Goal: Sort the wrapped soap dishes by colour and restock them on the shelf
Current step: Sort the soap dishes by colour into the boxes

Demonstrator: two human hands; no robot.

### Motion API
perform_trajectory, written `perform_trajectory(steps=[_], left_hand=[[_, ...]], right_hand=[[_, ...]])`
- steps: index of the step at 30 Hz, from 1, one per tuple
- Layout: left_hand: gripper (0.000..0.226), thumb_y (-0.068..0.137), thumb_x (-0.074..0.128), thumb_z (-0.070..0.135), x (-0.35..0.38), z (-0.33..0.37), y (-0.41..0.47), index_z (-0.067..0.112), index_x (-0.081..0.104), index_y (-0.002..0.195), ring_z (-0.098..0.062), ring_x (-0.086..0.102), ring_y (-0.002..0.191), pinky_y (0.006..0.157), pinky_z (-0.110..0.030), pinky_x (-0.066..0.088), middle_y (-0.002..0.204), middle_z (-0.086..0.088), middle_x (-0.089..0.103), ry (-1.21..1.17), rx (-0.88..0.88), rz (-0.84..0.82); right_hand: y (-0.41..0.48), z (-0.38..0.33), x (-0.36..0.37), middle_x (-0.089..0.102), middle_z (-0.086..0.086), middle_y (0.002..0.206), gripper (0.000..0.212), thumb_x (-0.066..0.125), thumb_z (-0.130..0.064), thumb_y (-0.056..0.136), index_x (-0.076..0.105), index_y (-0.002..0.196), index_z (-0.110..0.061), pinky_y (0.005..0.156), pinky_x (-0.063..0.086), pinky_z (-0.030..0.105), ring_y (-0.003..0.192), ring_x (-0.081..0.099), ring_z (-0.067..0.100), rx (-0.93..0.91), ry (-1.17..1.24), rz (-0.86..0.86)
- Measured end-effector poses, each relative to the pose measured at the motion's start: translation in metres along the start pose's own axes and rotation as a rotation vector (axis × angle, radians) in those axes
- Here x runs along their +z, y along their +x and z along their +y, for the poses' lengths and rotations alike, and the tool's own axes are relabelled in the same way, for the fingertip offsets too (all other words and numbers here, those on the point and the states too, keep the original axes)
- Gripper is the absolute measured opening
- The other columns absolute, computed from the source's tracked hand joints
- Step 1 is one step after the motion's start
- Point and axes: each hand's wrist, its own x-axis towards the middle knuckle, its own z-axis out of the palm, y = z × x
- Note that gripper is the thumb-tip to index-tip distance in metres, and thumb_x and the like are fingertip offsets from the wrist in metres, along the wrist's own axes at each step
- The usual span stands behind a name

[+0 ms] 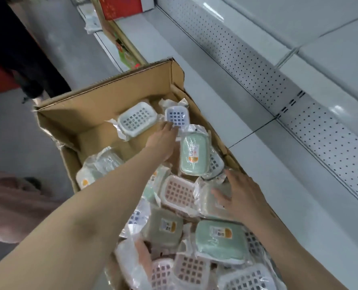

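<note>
An open cardboard box (111, 91) holds several plastic-wrapped soap dishes in mixed colours. My left hand (163, 141) reaches deep into the box, its fingertips touching a wrapped blue-grid dish (177, 117). Just right of that hand a pale green dish (193, 152) lies label side up. Nearer to me, my right hand (244, 195) is spread flat, fingers resting on a wrapped greenish dish (209, 200). Between my arms lie a pink-grid dish (179, 192), an olive dish (163, 227) and another green dish (215, 237). A white dish with a grey grid (135, 121) sits at the far end.
A white shelf board (257, 147) runs along the right of the box, with a perforated back panel (257, 68) behind it. A red carton (121, 7) and a green packet (128, 57) stand farther along. Someone's dark-trousered legs (27, 59) are at the upper left.
</note>
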Motion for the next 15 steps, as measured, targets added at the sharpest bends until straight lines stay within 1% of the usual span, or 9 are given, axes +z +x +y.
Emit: perform_trajectory(steps=[1, 3, 4, 6, 8, 9, 11, 13, 15], left_hand=[[0.064, 0.09, 0.052, 0.0, 0.003, -0.008, 0.008, 0.019, 0.032, 0.148, -0.028, 0.014, 0.148, 0.114, -0.046, 0.034, 0.159, -0.006, 0.021, 0.027, 0.032, -0.013], [0.063, 0.092, 0.055, 0.007, 0.011, -0.023, 0.022, 0.019, 0.031, 0.149, -0.026, 0.01, 0.149, 0.119, -0.045, 0.022, 0.16, -0.006, 0.02, 0.12, 0.12, -0.016], [0.06, 0.093, 0.056, 0.012, 0.015, -0.029, 0.028, 0.018, 0.034, 0.148, -0.025, 0.011, 0.149, 0.121, -0.044, 0.018, 0.159, -0.007, 0.024, 0.177, 0.165, 0.01], [0.049, 0.092, 0.057, 0.015, 0.022, -0.04, 0.037, 0.017, 0.045, 0.14, -0.025, 0.021, 0.147, 0.121, -0.043, 0.017, 0.151, -0.008, 0.038, 0.225, 0.232, 0.104], [0.036, 0.092, 0.057, 0.016, 0.025, -0.049, 0.04, 0.017, 0.057, 0.127, -0.025, 0.037, 0.139, 0.119, -0.041, 0.022, 0.139, -0.008, 0.053, 0.203, 0.29, 0.185], [0.03, 0.091, 0.058, 0.016, 0.026, -0.052, 0.039, 0.017, 0.06, 0.121, -0.026, 0.044, 0.133, 0.118, -0.04, 0.025, 0.133, -0.008, 0.058, 0.18, 0.313, 0.205], [0.022, 0.089, 0.06, 0.013, 0.024, -0.061, 0.031, 0.018, 0.063, 0.109, -0.027, 0.055, 0.119, 0.113, -0.039, 0.033, 0.12, -0.008, 0.064, 0.129, 0.326, 0.212], [0.021, 0.083, 0.065, 0.009, 0.016, -0.07, 0.02, 0.016, 0.062, 0.102, -0.028, 0.061, 0.102, 0.1, -0.035, 0.043, 0.107, -0.008, 0.067, 0.077, 0.317, 0.222], [0.026, 0.076, 0.071, 0.003, 0.007, -0.082, 0.006, 0.014, 0.06, 0.097, -0.03, 0.063, 0.087, 0.083, -0.034, 0.047, 0.094, -0.009, 0.067, 0.035, 0.3, 0.237]], right_hand=[[0.007, -0.006, -0.002, 0.046, 0.002, 0.146, 0.075, 0.036, -0.07, 0.09, 0.029, 0.149, -0.025, 0.105, 0.041, 0.039, 0.129, 0.045, 0.023, 0.046, 0.046, 0.05], [0.023, -0.02, -0.005, 0.051, -0.001, 0.14, 0.07, 0.037, -0.069, 0.09, 0.032, 0.146, -0.026, 0.099, 0.047, 0.04, 0.123, 0.05, 0.022, 0.118, 0.138, 0.104], [0.032, -0.028, -0.005, 0.053, -0.002, 0.136, 0.069, 0.038, -0.069, 0.089, 0.032, 0.145, -0.028, 0.095, 0.048, 0.04, 0.12, 0.051, 0.021, 0.143, 0.172, 0.104], [0.05, -0.041, 0.001, 0.057, -0.003, 0.127, 0.067, 0.04, -0.068, 0.089, 0.03, 0.144, -0.03, 0.088, 0.051, 0.038, 0.112, 0.056, 0.02, 0.168, 0.217, 0.091], [0.067, -0.054, 0.009, 0.062, -0.002, 0.121, 0.072, 0.044, -0.07, 0.087, 0.026, 0.145, -0.031, 0.081, 0.055, 0.04, 0.102, 0.062, 0.02, 0.192, 0.27, 0.073], [0.075, -0.06, 0.013, 0.063, -0.001, 0.121, 0.076, 0.047, -0.07, 0.086, 0.023, 0.146, -0.03, 0.08, 0.057, 0.042, 0.1, 0.064, 0.02, 0.214, 0.305, 0.063], [0.086, -0.072, 0.016, 0.061, 0.001, 0.128, 0.084, 0.057, -0.066, 0.084, 0.019, 0.149, -0.028, 0.086, 0.056, 0.046, 0.107, 0.064, 0.023, 0.255, 0.376, 0.022], [0.085, -0.082, 0.019, 0.056, 0.003, 0.136, 0.09, 0.065, -0.059, 0.083, 0.015, 0.151, -0.028, 0.095, 0.051, 0.047, 0.117, 0.059, 0.024, 0.25, 0.385, -0.019], [0.078, -0.095, 0.019, 0.049, 0.004, 0.141, 0.087, 0.066, -0.049, 0.086, 0.013, 0.153, -0.029, 0.1, 0.048, 0.045, 0.124, 0.052, 0.025, 0.161, 0.328, -0.031]])
